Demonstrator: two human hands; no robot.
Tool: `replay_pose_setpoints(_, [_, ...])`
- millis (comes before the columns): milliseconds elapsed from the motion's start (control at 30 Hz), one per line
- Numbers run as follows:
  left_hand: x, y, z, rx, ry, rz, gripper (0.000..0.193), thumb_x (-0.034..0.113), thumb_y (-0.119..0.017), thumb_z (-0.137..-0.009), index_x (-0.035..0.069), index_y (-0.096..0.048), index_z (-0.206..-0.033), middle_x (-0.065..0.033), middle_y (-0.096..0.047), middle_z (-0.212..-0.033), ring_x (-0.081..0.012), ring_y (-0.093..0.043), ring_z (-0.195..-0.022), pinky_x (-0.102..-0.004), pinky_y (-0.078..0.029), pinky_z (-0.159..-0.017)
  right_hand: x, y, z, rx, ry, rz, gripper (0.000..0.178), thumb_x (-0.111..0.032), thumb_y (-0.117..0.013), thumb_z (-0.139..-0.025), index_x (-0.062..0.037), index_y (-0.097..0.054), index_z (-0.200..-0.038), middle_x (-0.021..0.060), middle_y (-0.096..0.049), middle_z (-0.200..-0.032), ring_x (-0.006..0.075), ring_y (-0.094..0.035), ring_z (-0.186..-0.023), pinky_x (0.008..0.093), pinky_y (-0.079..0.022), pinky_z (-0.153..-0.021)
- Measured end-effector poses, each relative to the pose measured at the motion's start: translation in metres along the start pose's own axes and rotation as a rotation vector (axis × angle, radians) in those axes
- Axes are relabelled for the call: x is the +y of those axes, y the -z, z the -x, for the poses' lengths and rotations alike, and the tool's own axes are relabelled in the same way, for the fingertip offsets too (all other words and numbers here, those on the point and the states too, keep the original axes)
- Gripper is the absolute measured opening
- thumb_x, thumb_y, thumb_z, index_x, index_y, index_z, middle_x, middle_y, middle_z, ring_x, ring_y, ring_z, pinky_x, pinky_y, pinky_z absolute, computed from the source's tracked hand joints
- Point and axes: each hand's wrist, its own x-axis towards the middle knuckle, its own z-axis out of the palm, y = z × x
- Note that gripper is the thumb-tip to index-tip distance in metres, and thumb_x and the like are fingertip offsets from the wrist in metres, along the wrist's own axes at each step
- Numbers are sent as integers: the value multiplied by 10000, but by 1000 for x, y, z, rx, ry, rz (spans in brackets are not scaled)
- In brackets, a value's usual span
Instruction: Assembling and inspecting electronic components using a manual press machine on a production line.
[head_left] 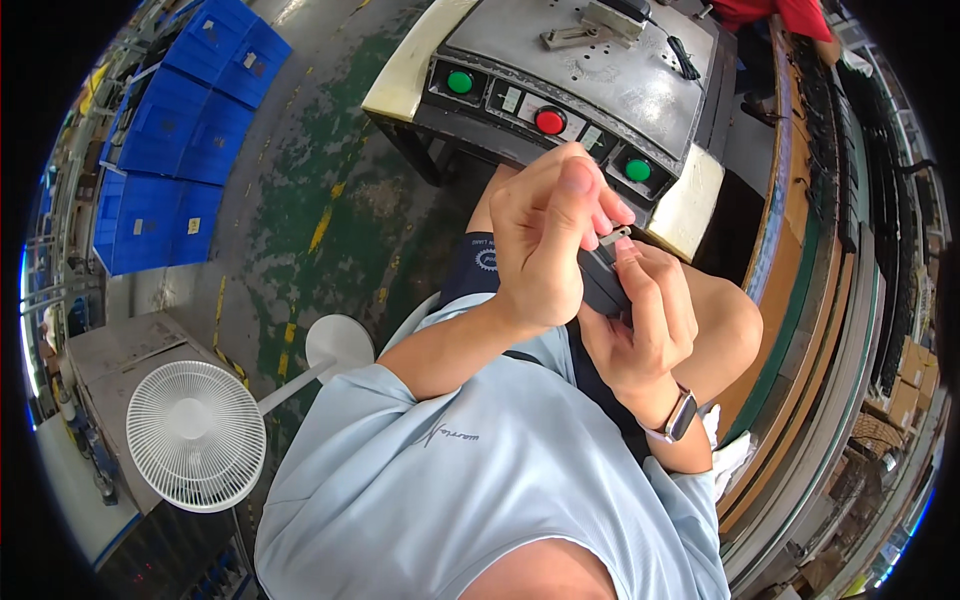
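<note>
My right hand (645,315) is closed round a black flat piece (600,285), with thumb and fingertips at its upper end. A small metal tab (612,238) shows at that end, by the fingertips; its exact kind is not clear. Just to the left, my left hand (550,235) is raised with its fingers curled together, the fingertips close beside the metal tab. Whatever the left fingers hold, if anything, is hidden. Both hands are over my lap, in front of the machine's near edge.
Ahead stands a metal-topped machine (500,45) with two green buttons and a red button (550,121). A small metal fixture (610,25) and a black cable (683,58) lie on it. Blue bins (160,215) and a white fan (195,435) stand left; a conveyor line (800,330) runs right. A red-sleeved person (775,12) is beyond.
</note>
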Motion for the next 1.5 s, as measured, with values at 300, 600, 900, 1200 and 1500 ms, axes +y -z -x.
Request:
replay_pose_setpoints(300, [8, 6, -23, -239, 86, -120, 328, 269, -430, -998, -10, -600, -971, -141, -628, -989, -195, -591, -816, -275, -484, -710, 21, 24, -17, -87, -584, -711, 397, -77, -732, -839, 39, -567, -1181, 161, -652, -905, 164, -594, -704, 250, -510, -614])
replay_pose_setpoints(600, [8, 15, -30, -467, 532, 300, 319, 107, -637, -898, -10, -598, -1192, -167, -644, -1138, -175, -600, -922, -247, -521, -756, 36, 34, -8, -151, -1284, -1913, 470, -368, -491, -1030, 29, -462, -1280, 249, -584, -1007, 148, -506, -673, 116, -358, -485])
replay_pose_setpoints(900, [-9, 23, -25, -362, 512, 228, 321, 61, -690, -860, -3, -606, -1163, -136, -658, -1075, -155, -607, -892, -251, -511, -793, 33, 23, -14, -149, -1353, -1672, 427, -326, -469, -1042, 50, -493, -1243, 205, -624, -984, 142, -574, -678, 182, -433, -510])
replay_pose_setpoints(1200, [-20, 25, -22, -223, 576, 193, 315, 36, -709, -837, -3, -606, -1133, -108, -650, -1029, -142, -597, -901, -254, -501, -815, 30, 20, -15, -245, -979, -1030, 460, -180, -646, -933, 29, -482, -1310, 158, -634, -1000, 162, -603, -769, 196, -473, -604])
replay_pose_setpoints(1500, [-19, 22, -29, -262, 480, -19, 375, -13, -672, -818, -9, -582, -1183, -116, -640, -1069, -138, -590, -920, -249, -487, -847, 49, 12, -26, -292, -436, -154, 563, -34, -770, -769, 4, -566, -1292, 117, -642, -949, 161, -584, -707, 242, -468, -603])
